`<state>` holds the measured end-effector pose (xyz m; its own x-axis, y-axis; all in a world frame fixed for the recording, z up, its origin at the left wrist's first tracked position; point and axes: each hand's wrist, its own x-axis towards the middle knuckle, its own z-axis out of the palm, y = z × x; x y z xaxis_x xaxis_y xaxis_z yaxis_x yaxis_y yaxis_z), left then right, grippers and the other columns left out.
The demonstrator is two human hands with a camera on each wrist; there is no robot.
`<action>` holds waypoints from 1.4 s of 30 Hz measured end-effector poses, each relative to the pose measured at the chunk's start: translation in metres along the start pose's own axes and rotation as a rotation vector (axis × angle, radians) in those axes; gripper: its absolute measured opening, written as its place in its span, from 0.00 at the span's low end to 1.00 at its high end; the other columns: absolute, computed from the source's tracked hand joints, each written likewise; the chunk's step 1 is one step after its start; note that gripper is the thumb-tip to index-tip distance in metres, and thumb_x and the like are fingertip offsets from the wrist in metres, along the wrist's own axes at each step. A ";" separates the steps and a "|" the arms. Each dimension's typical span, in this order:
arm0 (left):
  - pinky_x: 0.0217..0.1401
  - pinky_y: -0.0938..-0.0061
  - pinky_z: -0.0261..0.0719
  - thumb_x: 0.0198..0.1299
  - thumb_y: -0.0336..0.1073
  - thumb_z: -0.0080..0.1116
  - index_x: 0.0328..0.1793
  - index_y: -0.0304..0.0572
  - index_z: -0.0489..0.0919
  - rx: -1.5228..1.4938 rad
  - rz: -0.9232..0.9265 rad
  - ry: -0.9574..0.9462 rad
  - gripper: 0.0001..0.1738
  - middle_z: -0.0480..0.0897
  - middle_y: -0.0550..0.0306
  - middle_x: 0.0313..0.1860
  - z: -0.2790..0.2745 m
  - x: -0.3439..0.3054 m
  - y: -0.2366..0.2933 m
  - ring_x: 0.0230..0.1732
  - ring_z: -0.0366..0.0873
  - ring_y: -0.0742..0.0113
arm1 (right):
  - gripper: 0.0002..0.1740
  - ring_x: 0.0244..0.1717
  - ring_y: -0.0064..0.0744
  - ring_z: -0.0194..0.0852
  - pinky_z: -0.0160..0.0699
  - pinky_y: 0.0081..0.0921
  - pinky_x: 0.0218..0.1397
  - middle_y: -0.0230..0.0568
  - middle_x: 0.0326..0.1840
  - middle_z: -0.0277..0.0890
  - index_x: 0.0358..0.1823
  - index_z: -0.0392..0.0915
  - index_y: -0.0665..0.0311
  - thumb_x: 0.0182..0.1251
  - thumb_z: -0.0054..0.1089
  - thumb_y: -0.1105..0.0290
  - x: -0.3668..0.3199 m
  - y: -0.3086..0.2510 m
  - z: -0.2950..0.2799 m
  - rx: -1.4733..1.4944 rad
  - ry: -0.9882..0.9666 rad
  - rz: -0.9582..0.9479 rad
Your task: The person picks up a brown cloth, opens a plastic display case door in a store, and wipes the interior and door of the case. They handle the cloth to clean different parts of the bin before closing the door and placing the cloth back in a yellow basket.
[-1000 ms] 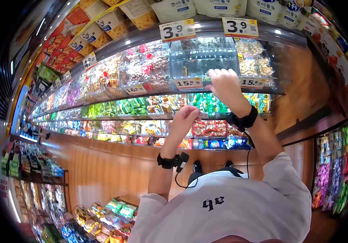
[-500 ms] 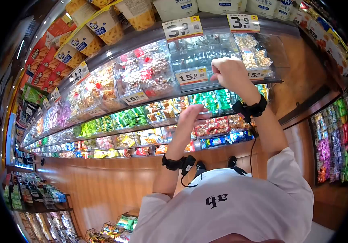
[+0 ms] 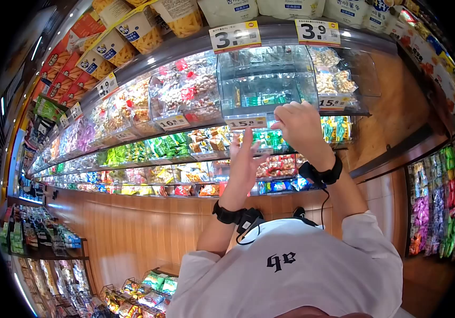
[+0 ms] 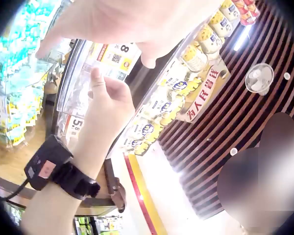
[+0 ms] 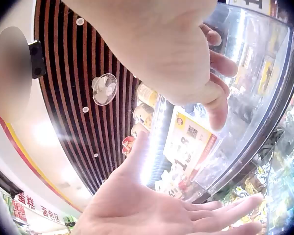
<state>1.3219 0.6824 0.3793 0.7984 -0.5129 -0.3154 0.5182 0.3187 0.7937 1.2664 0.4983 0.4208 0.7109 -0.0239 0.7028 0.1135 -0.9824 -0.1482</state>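
Observation:
A clear bin (image 3: 272,85), holding little besides some reflections or green shapes low down, has a 15.8 price tag (image 3: 246,123) on its front. At the bin's front right corner, the right hand (image 3: 302,132) has its fingers curled over the edge; the right wrist view shows the right hand (image 5: 161,54) with fingertips bent at the clear wall. Just below the tag is the left hand (image 3: 242,172), fingers extended and holding nothing. In the left wrist view, the right hand (image 4: 108,107) has its thumb raised beside the bin front.
Bagged nuts (image 3: 333,77) fill the bin on the right, and red-and-white packets (image 3: 185,90) the one on the left. Lower shelves hold green wrapped sweets (image 3: 171,151). Snack cups (image 3: 140,32) and pouches stand above. Wooden floor (image 3: 132,222) lies below the shelves.
The clear bin's front has come forward and lower relative to its neighbours, with the right hand at its corner. The left hand's fingers have extended upward toward the price tag.

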 end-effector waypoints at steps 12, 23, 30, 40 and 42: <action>0.76 0.58 0.66 0.81 0.60 0.49 0.83 0.39 0.63 0.265 0.226 0.134 0.38 0.69 0.52 0.77 -0.010 -0.007 0.025 0.74 0.68 0.62 | 0.14 0.29 0.41 0.78 0.68 0.39 0.37 0.33 0.24 0.78 0.28 0.79 0.57 0.51 0.80 0.63 -0.016 -0.028 -0.029 0.068 0.010 0.035; 0.70 0.69 0.73 0.74 0.33 0.59 0.78 0.26 0.70 0.372 0.667 0.038 0.30 0.81 0.46 0.67 -0.016 -0.033 0.013 0.67 0.78 0.63 | 0.12 0.32 0.31 0.76 0.70 0.32 0.38 0.31 0.28 0.75 0.33 0.77 0.56 0.54 0.74 0.67 -0.073 -0.054 -0.050 -0.002 -0.023 -0.072; 0.70 0.53 0.73 0.66 0.45 0.68 0.79 0.34 0.67 0.858 1.293 0.095 0.40 0.75 0.38 0.71 -0.034 -0.039 -0.008 0.69 0.75 0.46 | 0.11 0.33 0.31 0.78 0.73 0.30 0.38 0.31 0.28 0.75 0.34 0.78 0.58 0.53 0.73 0.68 -0.094 -0.054 -0.054 -0.037 -0.037 -0.074; 0.85 0.38 0.55 0.62 0.45 0.59 0.64 0.47 0.77 1.212 1.873 0.218 0.25 0.76 0.51 0.67 -0.043 -0.042 -0.028 0.77 0.66 0.43 | 0.12 0.36 0.32 0.82 0.74 0.33 0.41 0.30 0.37 0.83 0.42 0.83 0.58 0.57 0.73 0.67 -0.065 -0.056 -0.048 0.059 0.045 -0.067; 0.83 0.38 0.55 0.61 0.40 0.55 0.64 0.43 0.79 1.416 1.725 0.033 0.25 0.80 0.50 0.65 -0.024 -0.045 -0.008 0.77 0.69 0.40 | 0.11 0.37 0.32 0.82 0.75 0.32 0.42 0.30 0.39 0.83 0.43 0.83 0.57 0.58 0.71 0.66 -0.066 -0.056 -0.043 0.075 0.042 -0.067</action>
<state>1.2886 0.7219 0.3748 0.1131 -0.4407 0.8905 -0.9520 -0.3046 -0.0298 1.1833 0.5474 0.4127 0.6703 0.0324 0.7414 0.2130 -0.9654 -0.1504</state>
